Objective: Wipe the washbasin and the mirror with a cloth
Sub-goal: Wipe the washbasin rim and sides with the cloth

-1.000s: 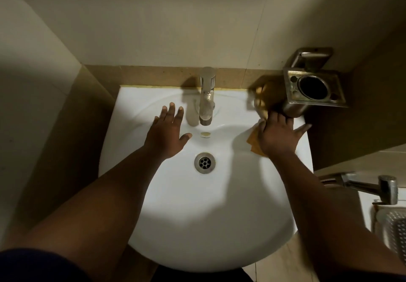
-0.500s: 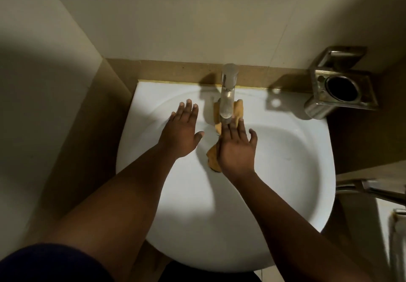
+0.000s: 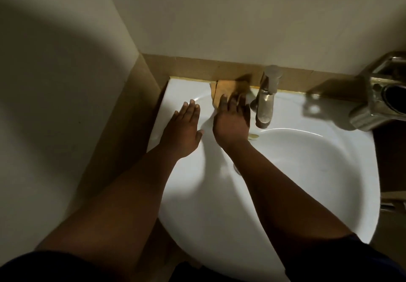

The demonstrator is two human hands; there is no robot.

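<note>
While the person leans over the washbasin (image 3: 285,182), the left hand (image 3: 183,131) lies flat on the basin's rear left ledge, fingers straight and together, grasping nothing; it looks like a brace for the body.

Just to its right, the right hand (image 3: 231,123) presses the cloth (image 3: 222,92) down with extended fingers. The fingers are blurred, so whether any curl into the fabric cannot be told, but they read as flat on top of it. The cloth is an orange-tan piece spread on the rear rim of the basin, left of the tap (image 3: 264,103), its far edge touching the tiled strip at the wall. It creases and lies limp, so it is judged soft, light and easily bunched. A flat palm spreads the pressure and keeps it from rolling up; to lift it, pinching a gathered fold near its middle would serve better than a loose corner.

The glazed basin looks smooth and probably slippery when damp, so the cloth should glide, and the bracing hand could slide too.

At the far right edge, a metal holder (image 3: 382,97) hangs over the basin's rear right corner. No mirror is in view.
</note>
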